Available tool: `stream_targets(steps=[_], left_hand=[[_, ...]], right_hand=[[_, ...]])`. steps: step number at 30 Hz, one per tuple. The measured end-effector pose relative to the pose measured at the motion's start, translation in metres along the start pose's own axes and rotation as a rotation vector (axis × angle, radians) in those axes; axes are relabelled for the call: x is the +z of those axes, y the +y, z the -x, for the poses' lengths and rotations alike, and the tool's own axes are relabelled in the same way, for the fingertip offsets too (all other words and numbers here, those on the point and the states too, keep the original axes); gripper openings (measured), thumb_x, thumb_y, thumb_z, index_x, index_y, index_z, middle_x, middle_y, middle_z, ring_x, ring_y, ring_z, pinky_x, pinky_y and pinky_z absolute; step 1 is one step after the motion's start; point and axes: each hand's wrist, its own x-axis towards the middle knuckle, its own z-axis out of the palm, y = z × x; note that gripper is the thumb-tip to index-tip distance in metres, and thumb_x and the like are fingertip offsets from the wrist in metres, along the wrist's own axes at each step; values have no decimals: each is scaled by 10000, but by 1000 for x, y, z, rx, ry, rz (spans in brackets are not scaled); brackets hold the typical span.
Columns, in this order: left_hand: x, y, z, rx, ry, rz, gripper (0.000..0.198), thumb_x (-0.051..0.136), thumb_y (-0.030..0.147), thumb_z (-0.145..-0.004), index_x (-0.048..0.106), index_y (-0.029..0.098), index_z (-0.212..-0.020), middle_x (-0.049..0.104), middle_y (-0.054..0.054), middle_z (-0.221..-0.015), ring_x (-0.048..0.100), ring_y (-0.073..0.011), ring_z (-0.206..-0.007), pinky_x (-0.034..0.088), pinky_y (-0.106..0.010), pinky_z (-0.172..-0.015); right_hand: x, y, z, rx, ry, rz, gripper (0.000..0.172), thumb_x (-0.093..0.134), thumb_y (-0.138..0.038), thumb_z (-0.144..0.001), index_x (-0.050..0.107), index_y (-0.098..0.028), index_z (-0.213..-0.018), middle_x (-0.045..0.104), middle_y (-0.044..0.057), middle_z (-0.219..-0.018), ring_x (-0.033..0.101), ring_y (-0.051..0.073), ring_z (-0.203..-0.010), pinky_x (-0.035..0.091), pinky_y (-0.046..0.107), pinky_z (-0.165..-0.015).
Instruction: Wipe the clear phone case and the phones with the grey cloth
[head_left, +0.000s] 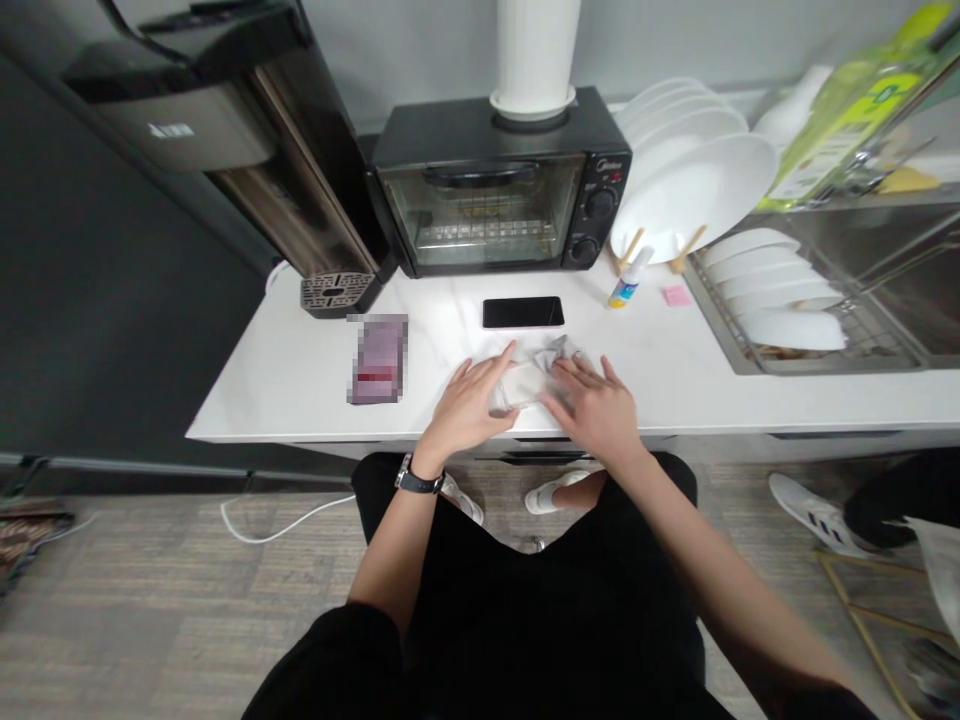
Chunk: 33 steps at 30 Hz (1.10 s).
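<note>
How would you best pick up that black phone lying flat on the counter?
Probably pinch the phone across its two long edges, coming straight down from above. It lies flat and thin, long side running left to right, with bare counter in front and behind for the fingers.

Both bare forearms reach forward from the near side and converge toward the middle. The left hand (469,405) lies palm down, fingers spread and pointing far and right, with a black wristwatch (418,480) strapped on its wrist. The right hand (592,405) lies palm down just beside it, fingers extended far and left.
</note>
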Motion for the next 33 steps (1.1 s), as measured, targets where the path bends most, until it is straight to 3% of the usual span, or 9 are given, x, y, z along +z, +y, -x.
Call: stream_targets(steps=[3, 6, 9, 13, 17, 21, 24, 28, 33], left_hand=[[0, -1, 1, -4, 9, -3, 785, 480, 298, -602, -27, 258, -1199, 324, 16, -1172, 313, -140, -1051, 94, -317, -954], [0, -1, 1, -6, 16, -17, 794, 485, 296, -593, -23, 253, -1201, 341, 12, -1155, 340, -141, -1025, 87, -314, -955], [1, -1, 1, 1, 19, -19, 783, 472, 312, -602, -29, 251, -1201, 368, 18, -1130, 325, -144, -1037, 78, -328, -955], [2, -2, 0, 9, 18, -9, 774, 466, 324, -610, -33, 259, -1199, 371, 29, -1127, 315, -145, -1047, 81, -340, -956], [2, -3, 0, 10, 21, -7, 756, 448, 350, -618, -38, 288, -1193, 339, 40, -1158, 313, -148, -1050, 108, -337, -955], [1, -3, 1, 4, 16, -3, 775, 465, 332, -610, -36, 273, -1198, 369, 29, -1132, 359, -155, -1009, 112, -340, -958], [1, -1, 1, 9, 20, 7, 779, 470, 332, -611, -38, 276, -1198, 370, 28, -1135, 336, -152, -1031, 104, -336, -962], [1, -1, 0, 17, 25, 13, 768, 466, 329, -620, -37, 274, -1197, 365, 28, -1142, 304, -150, -1060, 99, -346, -959], [2, -3, 0, 20, 23, -17, 759, 466, 312, -621, -11, 229, -1205, 372, -9, -1124, 328, -167, -1040, 132, -351, -941]], right_hand=[[3, -22, 0, -162, -75, -87, 448, 355, -421, -714, 383, -157, -1075, 411, 54, -1112, 260, 180, -1084, 145, 361, -926], [-2, -25, 9, -241, -142, -145, 378, 330, -400, -733, 409, -204, -1046, 447, 10, -1078, 293, 147, -1067, 154, 346, -928], [-9, -6, 15, -121, -107, -100, 301, 294, -323, -768, 430, -220, -1016, 478, -4, -1039, 320, 129, -1050, 142, 351, -930], [-5, 8, 9, 46, 4, 8, 339, 301, -322, -764, 407, -156, -1040, 444, 64, -1075, 326, 173, -1045, 118, 394, -920], [5, -16, 3, -47, -12, -32, 501, 361, -417, -710, 335, -107, -1103, 358, 97, -1149, 197, 217, -1108, 124, 413, -917], [0, -32, 12, -201, -114, -122, 455, 342, -455, -702, 354, -216, -1090, 397, 9, -1124, 231, 176, -1099, 134, 390, -936], [-10, -17, 19, -153, -125, -105, 336, 307, -386, -741, 382, -284, -1052, 441, -28, -1078, 275, 155, -1078, 155, 371, -940], [-10, 5, 11, 17, -42, 0, 326, 273, -338, -764, 388, -238, -1052, 434, 14, -1087, 306, 171, -1060, 135, 381, -939], [1, -17, 2, -87, -59, -2, 496, 329, -454, -708, 318, -179, -1120, 351, 38, -1159, 202, 205, -1108, 116, 409, -937]])
